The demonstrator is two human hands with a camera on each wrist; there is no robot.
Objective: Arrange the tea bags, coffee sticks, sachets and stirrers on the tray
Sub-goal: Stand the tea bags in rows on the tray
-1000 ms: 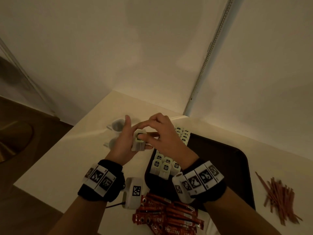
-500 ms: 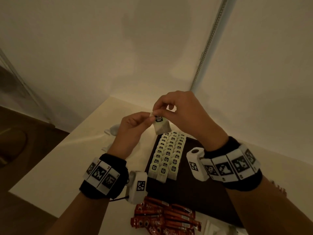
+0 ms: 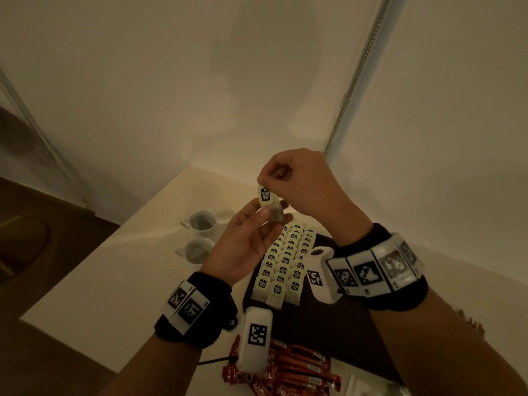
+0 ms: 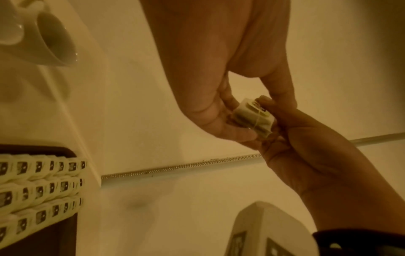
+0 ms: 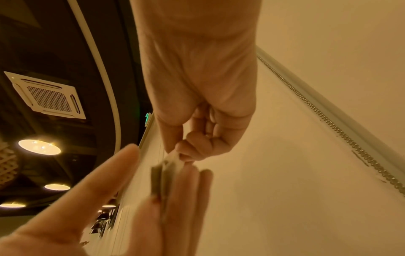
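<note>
R hand (image 3: 303, 185) pinched the top of one tea bag (image 3: 268, 202) w/ thumb and forefinger, other fingers curled in. L hand (image 3: 245, 241) lay under it, fingers (image 3: 271, 224) nearly straight, thumb on the bag's front, so it cradled rather than gripped. Tag read approx. "McCoy teas", blurry. Bag was held above the tray (image 3: 337, 318), where tea-bag rows (image 3: 285, 267) sat at the left side. Vs. 0.5 s ago, L hand had opened flatter beneath the bag; both cups (image 3: 201, 224) showed again on the counter (image 3: 114, 281).
</note>
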